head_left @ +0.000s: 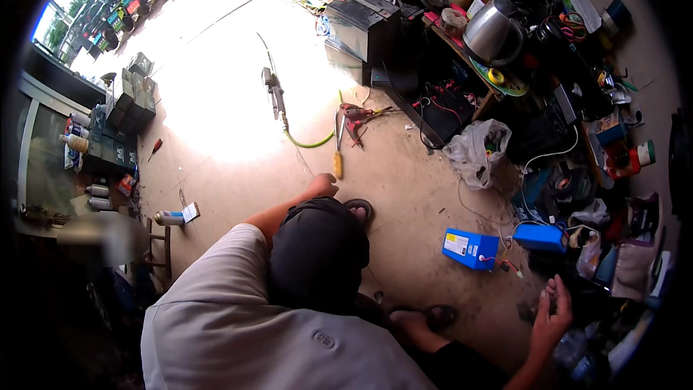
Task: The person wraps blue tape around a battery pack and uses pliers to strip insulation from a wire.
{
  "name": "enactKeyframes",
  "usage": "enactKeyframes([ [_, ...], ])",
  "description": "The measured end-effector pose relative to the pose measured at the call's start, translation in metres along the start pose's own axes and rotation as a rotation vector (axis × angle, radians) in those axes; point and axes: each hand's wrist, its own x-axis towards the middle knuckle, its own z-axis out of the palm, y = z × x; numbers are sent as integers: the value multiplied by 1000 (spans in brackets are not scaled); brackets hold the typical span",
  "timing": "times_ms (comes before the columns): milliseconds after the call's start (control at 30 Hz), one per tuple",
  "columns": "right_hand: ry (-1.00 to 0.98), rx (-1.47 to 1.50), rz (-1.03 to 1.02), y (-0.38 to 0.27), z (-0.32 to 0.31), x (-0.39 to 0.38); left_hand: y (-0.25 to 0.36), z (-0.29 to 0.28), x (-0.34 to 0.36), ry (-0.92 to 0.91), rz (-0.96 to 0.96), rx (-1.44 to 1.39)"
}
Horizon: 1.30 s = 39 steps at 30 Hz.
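A person in a grey shirt and black cap (310, 260) fills the lower middle, back toward me. That person's left hand (323, 186) reaches out just below a yellow-handled tool (338, 166); its grip is unclear. My right hand (554, 300) is at the lower right, fingers loosely bent and apart, with nothing visible in it. It is nearest a blue battery pack with red wires (469, 249), which lies on the floor beside a second blue pack (540, 237). My left hand is not in view.
Red-handled tools (354, 123) and a green hose (303, 142) lie on the floor. Clutter with a kettle (487, 29) and plastic bag (476, 152) lines the right. Stacked dark batteries (130, 97) and a spray can (167, 218) stand left. Sandalled feet (419, 321) show beside the person.
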Motion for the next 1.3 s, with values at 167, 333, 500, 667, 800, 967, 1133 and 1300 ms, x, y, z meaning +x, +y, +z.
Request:
enactKeyframes([
  [167,5,-25,-32,-5,7,14,9,-6,-7,-51,-106,-51],
  [333,35,-32,-55,-27,13,25,-7,13,-27,-60,-21,-18],
  [500,115,-43,-200,-43,5,45,-70,36,-71,-57,-20,-79],
  [667,349,50,-227,-49,-21,40,-127,55,-103,-190,-122,54],
  [800,392,279,-264,-46,-28,36,-148,61,-156,-295,-144,95],
  [967,384,357,-248,-45,-34,19,-139,35,-216,-279,-172,65],
  [1133,241,403,-388,-85,-5,24,-138,55,-262,-280,-199,-23],
  [1300,95,546,-477,-126,46,30,-146,74,-312,-267,-240,-78],
])
